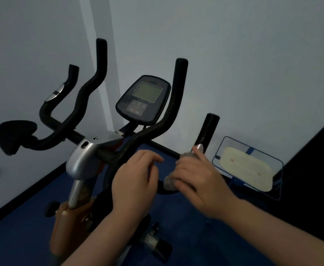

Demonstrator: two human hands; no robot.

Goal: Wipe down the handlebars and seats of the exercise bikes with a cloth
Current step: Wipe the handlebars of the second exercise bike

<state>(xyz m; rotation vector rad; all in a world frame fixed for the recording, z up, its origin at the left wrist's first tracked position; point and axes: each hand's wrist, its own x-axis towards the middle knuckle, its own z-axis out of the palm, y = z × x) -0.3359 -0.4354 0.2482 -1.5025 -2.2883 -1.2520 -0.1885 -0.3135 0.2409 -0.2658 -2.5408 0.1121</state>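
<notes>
A: Nearest the camera, just this side of the console (144, 100), what were the hands doing?

B: The right hand (199, 181) was curled round a grey cloth (169, 182), pressing it onto the lower right bend of the handlebars (138, 139). The left hand (134, 179) hovered beside it with loosely curled fingers; whether it touched the bar I couldn't tell, and it held nothing.

A: So the cloth was below and right of the console?

B: Yes, wrapped on the bar there. The right hand was blurred, so I judged it mid-wipe.

A: What could go wrong?

B: Much of the cloth was bunched inside the fist, so the wipe could skip the bar's underside. The upright grips beside the console, and the left-hand set beyond them, might get missed. Hard rubbing could also knock the console.

A: And farther off?

B: A black pad (15, 135) sat far left of the console; a pale mat (247, 169) lay right of it on the blue floor (22, 237).
</notes>
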